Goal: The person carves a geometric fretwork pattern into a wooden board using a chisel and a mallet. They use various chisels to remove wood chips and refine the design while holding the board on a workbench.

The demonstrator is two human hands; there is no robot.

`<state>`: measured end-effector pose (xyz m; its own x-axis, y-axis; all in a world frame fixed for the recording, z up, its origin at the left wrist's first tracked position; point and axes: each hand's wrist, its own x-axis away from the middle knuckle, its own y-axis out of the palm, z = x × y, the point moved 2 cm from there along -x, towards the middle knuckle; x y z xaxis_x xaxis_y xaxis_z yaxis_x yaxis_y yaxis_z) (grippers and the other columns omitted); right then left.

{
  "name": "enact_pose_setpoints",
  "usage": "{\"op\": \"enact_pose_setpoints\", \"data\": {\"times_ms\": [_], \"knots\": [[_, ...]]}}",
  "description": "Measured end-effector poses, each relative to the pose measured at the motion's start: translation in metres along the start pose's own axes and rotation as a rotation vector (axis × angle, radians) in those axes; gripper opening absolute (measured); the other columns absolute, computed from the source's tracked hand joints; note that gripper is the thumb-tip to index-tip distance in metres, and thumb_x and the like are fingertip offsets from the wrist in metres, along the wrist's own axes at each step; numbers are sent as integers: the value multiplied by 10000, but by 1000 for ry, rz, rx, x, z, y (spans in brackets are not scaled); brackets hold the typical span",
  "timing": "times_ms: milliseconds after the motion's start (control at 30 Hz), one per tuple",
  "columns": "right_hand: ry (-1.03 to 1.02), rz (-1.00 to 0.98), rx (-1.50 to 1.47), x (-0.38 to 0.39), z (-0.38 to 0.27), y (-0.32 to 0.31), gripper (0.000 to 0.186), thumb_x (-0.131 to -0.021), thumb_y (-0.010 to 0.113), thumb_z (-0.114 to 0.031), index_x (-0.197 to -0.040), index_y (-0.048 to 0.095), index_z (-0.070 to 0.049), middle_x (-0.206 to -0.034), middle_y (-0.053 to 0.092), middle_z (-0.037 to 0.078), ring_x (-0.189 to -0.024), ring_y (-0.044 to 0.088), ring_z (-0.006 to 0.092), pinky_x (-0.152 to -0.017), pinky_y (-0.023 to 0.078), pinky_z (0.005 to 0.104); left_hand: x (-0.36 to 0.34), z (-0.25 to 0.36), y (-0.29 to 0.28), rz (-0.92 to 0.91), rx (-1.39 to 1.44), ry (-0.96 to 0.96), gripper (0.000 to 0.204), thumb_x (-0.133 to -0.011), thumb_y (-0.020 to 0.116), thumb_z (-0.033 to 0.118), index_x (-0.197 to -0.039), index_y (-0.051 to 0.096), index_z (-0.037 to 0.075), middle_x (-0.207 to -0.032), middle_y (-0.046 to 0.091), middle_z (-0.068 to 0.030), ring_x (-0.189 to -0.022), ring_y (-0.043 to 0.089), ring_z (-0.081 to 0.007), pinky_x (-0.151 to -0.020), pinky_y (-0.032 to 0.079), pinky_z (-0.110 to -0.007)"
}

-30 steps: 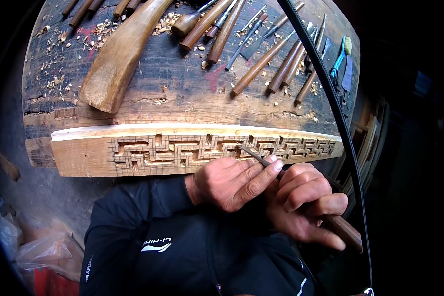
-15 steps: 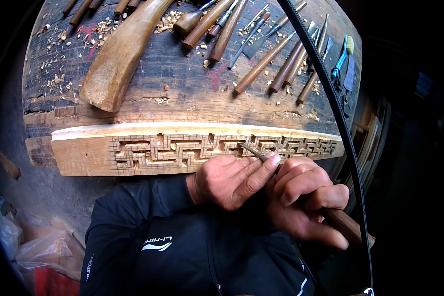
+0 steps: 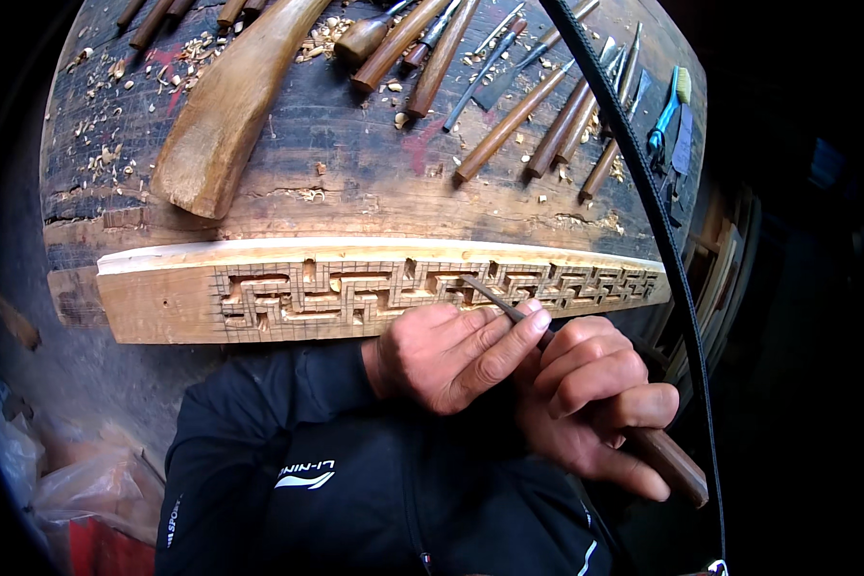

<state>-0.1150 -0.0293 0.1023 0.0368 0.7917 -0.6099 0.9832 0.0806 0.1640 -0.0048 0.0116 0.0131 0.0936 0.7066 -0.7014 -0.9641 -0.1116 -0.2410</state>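
A pale carved board (image 3: 163, 298) is lying along the near edge of the dark workbench (image 3: 355, 173). The left hand (image 3: 446, 355) is pinching the blade of a chisel (image 3: 494, 300), whose tip is touching the board's fret pattern. The right hand (image 3: 595, 394) is closing around the chisel's wooden handle, and more chisels (image 3: 509, 120) are lying across the bench behind.

Clear plastic bags (image 3: 62, 485) lower left, crumpled.
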Motion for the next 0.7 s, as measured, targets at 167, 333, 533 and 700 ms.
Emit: {"op": "enact_pose_setpoints", "data": {"times_ms": [167, 333, 533, 700], "knots": [[31, -38, -6, -2, 4, -2, 752, -1108, 394, -824, -925, 444, -96, -627, 557, 76, -368, 412, 109, -365, 284, 253, 1, -2, 4, 22, -25, 6, 566, -962, 747, 62, -1477, 620, -136, -1184, 838, -220, -848, 821, -183, -595, 557, -264], [43, -63, 1, -3, 7, 1, 762, -1100, 387, -837, -912, 434, -99, -627, 558, 79, -369, 418, 115, -363, 301, 254, 1, -3, 1, 42, -33, 0, 550, -960, 742, 52, -1461, 627, -143, -1125, 840, -198, -800, 802, -166, -569, 528, -267], [41, -60, -9, 1, 9, -1, 776, -1089, 403, -851, -909, 433, -97, -639, 578, 95, -370, 425, 124, -353, 307, 259, 1, -6, -5, -24, -7, -5, 522, -1026, 748, 121, -1448, 616, -158, -1028, 831, -192, -732, 793, -192, -530, 536, -289], [-23, -110, -50, 12, 12, -6, 793, -1071, 466, -857, -890, 442, -86, -649, 591, 103, -369, 429, 129, -343, 312, 267, 2, -4, -3, -57, -9, 11, 475, -1068, 745, 163, -1399, 616, -153, -985, 826, -196, -701, 791, -211, -524, 542, -301]]}}
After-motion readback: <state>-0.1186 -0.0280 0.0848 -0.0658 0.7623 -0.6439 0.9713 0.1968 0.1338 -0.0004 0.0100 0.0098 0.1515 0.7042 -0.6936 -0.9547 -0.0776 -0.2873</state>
